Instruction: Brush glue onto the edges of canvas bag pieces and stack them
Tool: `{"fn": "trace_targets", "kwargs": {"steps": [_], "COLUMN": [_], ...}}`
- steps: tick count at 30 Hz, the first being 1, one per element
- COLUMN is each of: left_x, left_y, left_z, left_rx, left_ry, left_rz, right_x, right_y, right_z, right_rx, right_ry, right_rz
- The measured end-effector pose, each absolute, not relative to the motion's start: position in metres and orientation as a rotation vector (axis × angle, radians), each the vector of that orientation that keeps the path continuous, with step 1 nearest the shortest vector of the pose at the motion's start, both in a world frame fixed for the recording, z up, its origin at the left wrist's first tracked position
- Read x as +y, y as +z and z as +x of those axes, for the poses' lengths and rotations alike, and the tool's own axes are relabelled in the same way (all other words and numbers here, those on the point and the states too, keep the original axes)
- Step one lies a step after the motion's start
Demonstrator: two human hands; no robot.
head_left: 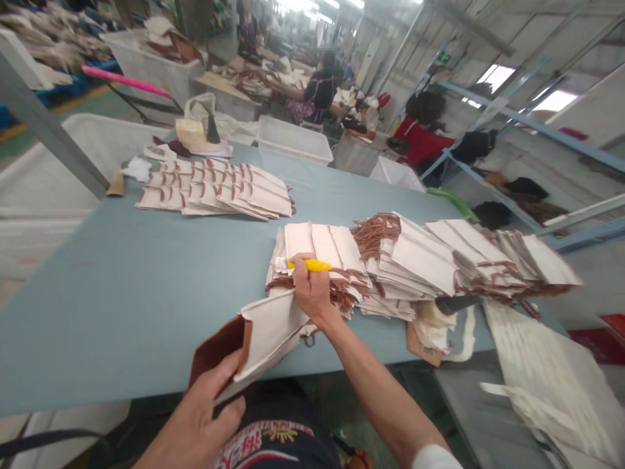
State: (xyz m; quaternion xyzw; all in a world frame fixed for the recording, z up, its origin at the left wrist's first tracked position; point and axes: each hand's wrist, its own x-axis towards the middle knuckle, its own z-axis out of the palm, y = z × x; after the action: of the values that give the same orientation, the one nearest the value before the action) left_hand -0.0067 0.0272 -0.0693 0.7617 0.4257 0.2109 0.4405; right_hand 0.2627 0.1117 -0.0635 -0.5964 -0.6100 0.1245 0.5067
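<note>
My left hand (208, 410) grips the near end of a cream fabric piece (273, 319) with a brown lining and edge. The piece is tilted above the front of the table, and its near end gapes between thumb and fingers. My right hand (312, 290) is closed on a yellow-handled tool (317, 265) with a whitish tip pointing left; I cannot make out its exact kind. That hand is at the far end of the piece, in front of a stack of similar cream pieces (322, 241) with brown strips.
More stacked pieces (424, 254) run rightward along the blue-green table (146, 280). Overlapping pieces (215, 189) lie at the back left. White bins (293, 140) stand beyond the table. A post (53, 117) rises at left. A person (319, 88) sits in the background.
</note>
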Motion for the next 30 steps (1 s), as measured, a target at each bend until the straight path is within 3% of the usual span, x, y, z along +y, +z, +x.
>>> {"fn": "trace_targets", "kwargs": {"steps": [4, 10, 14, 18, 21, 25, 30], "left_x": [0.049, 0.083, 0.084, 0.077, 0.07, 0.066, 0.063], "left_y": [-0.045, 0.005, 0.009, 0.002, -0.003, -0.003, 0.0], "left_z": [-0.006, 0.026, 0.03, 0.032, 0.037, 0.04, 0.039], "left_rx": [1.253, 1.165, 1.043, 1.017, 0.983, 0.979, 0.962], "left_ry": [0.54, 0.627, 0.683, 0.642, 0.614, 0.65, 0.617], "left_rz": [1.717, 1.725, 1.715, 1.693, 1.65, 1.573, 1.552], "right_x": [0.1, 0.081, 0.063, 0.064, 0.076, 0.075, 0.066], "right_y": [-0.035, -0.004, 0.03, 0.049, 0.048, 0.048, 0.054], "right_z": [0.26, 0.251, 0.25, 0.245, 0.241, 0.242, 0.246], "right_rx": [-1.495, -1.362, -1.233, -1.619, -1.906, -1.883, -1.924], "right_ry": [0.24, 0.263, 0.486, 0.635, 0.456, 0.147, 0.21], "right_rz": [-1.345, -1.16, -0.963, -0.935, -1.0, -0.958, -0.912]}}
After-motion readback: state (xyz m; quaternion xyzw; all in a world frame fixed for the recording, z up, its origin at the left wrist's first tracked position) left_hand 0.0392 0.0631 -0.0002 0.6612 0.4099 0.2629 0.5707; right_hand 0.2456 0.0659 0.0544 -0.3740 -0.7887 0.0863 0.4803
